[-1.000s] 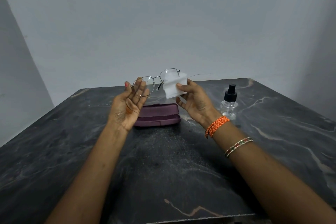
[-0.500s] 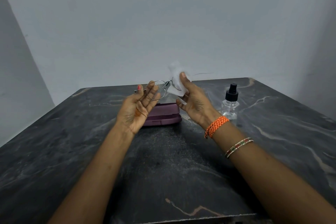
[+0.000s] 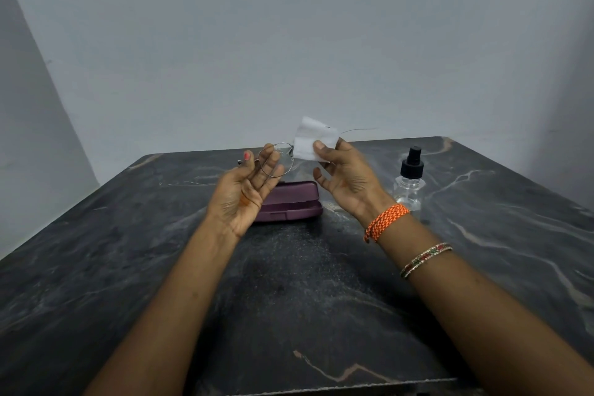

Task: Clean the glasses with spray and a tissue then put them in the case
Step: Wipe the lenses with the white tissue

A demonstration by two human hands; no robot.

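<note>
2 hands (image 3: 242, 191) (image 3: 345, 178) hold glasses (image 3: 277, 160) level, sideways, tissue (image 3: 313, 142) covering one lens.

The tissue (image 3: 313, 141) under my right thumb is plain white. The glasses (image 3: 276, 159) in my left fingers (image 3: 268, 157) have a thin silver frame and clear lenses. One nail on that hand is painted coral pink. Below them the case (image 3: 294, 201) is a dull plum purple. The spray bottle (image 3: 409, 182) is clear with a black top. My right wrist carries an orange and white braided band (image 3: 384, 222), then a thin bangle (image 3: 426, 259) beaded in red, green and gold. The surface (image 3: 128, 267) is dark grey stone veined with pale and tan streaks; the wall (image 3: 289, 42) is flat grey.
</note>
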